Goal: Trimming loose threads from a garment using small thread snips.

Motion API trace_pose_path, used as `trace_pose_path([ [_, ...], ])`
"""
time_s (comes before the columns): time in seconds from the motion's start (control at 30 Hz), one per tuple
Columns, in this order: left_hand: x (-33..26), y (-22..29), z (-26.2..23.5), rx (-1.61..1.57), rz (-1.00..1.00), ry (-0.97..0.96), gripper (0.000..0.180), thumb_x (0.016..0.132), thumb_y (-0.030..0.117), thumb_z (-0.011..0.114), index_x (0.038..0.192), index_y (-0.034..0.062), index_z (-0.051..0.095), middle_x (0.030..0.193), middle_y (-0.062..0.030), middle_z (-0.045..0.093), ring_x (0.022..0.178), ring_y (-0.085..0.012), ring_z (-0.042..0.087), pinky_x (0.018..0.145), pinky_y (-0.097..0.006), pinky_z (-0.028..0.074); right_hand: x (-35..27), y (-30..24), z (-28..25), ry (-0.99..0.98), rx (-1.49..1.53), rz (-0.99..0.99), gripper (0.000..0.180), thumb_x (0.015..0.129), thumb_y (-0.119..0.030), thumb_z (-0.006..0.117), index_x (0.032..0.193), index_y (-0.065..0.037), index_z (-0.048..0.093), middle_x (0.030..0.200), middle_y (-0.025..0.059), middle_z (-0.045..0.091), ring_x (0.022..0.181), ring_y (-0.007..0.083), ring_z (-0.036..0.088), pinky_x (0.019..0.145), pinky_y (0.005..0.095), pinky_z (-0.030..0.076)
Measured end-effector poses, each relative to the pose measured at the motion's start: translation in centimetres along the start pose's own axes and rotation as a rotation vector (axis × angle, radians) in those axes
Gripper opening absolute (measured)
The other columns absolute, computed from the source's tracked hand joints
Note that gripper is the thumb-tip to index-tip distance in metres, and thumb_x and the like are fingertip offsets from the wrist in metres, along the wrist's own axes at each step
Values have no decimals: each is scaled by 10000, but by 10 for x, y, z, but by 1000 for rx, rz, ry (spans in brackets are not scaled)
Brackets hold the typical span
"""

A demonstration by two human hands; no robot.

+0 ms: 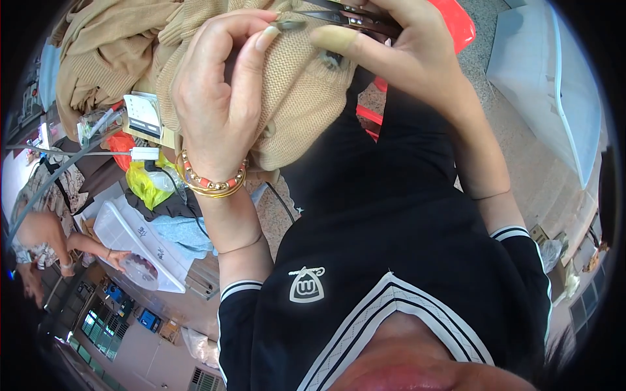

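Button (291,25) is pinched between left fingers (250,68) over tan sweater (301,98); scissors (372,26) are gripped by right fingers (375,55), parted blades (329,15) pointed to 9 o'clock, just beside button.

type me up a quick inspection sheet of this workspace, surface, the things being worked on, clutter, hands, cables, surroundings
Surface: hidden beneath beige knitwear
Job's things: the knitwear, dark scissors and a small dark piece, possibly a button
Clutter: yellow-green bag and red-orange bag left of the left wrist
Hands: left hand pinches the small dark piece; right hand holds the scissors, with a yellowish cover on its thumb
Cables: black cable running from a plug at a white power block
Surroundings: translucent bin at right; white bin at left, another person's hand there
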State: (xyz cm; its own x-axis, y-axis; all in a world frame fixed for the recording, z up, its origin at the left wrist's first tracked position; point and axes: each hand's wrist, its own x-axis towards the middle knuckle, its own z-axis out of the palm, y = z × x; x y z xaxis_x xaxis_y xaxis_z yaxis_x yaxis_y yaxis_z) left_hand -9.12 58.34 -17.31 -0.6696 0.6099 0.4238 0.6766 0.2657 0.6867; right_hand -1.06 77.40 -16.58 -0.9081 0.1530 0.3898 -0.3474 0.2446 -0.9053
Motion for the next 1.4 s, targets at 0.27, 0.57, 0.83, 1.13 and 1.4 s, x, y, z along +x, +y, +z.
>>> trace_pose_path([
  [0.27, 5, -1, 8, 57, 14, 55, 61, 903, 90, 647, 922, 35, 662, 802, -79, 657, 685, -195, 610, 625, -298, 453, 2, 48, -13, 52, -333, -604, 342, 819, -139, 743, 1136, -44, 655, 819, 81, 581, 704, 222, 576, 628, 296, 439],
  [0.57, 2, -1, 7, 53, -31, 84, 66, 912, 99, 644, 924, 39, 669, 758, -71, 642, 648, -186, 590, 607, -296, 446, 6, -25, -14, -236, -584, 142, 308, 775, -117, 718, 1078, -100, 667, 815, 61, 559, 717, 253, 606, 603, 332, 479],
  [0.83, 0, -3, 7, 4, -29, 114, 72, 915, 85, 636, 937, 24, 668, 780, -72, 660, 684, -160, 612, 634, -270, 464, 0, 7, 0, -17, -710, -293, 229, 754, -97, 706, 979, -82, 667, 763, 50, 528, 656, 226, 585, 561, 323, 457],
  [1.13, 0, -7, 7, -29, -70, 142, 81, 913, 103, 650, 931, 26, 668, 725, -64, 645, 623, -148, 597, 588, -267, 453, 9, 38, 10, 328, -639, -918, 201, 763, -88, 685, 958, -53, 655, 759, 56, 519, 659, 229, 578, 561, 320, 454],
  [1.4, 0, -6, 8, -11, -67, 136, 84, 915, 106, 651, 932, 24, 663, 723, -63, 639, 631, -149, 592, 592, -267, 451, 15, 49, 14, 292, -636, -907, 198, 785, -95, 685, 974, -44, 651, 778, 64, 537, 696, 229, 598, 592, 322, 481],
])
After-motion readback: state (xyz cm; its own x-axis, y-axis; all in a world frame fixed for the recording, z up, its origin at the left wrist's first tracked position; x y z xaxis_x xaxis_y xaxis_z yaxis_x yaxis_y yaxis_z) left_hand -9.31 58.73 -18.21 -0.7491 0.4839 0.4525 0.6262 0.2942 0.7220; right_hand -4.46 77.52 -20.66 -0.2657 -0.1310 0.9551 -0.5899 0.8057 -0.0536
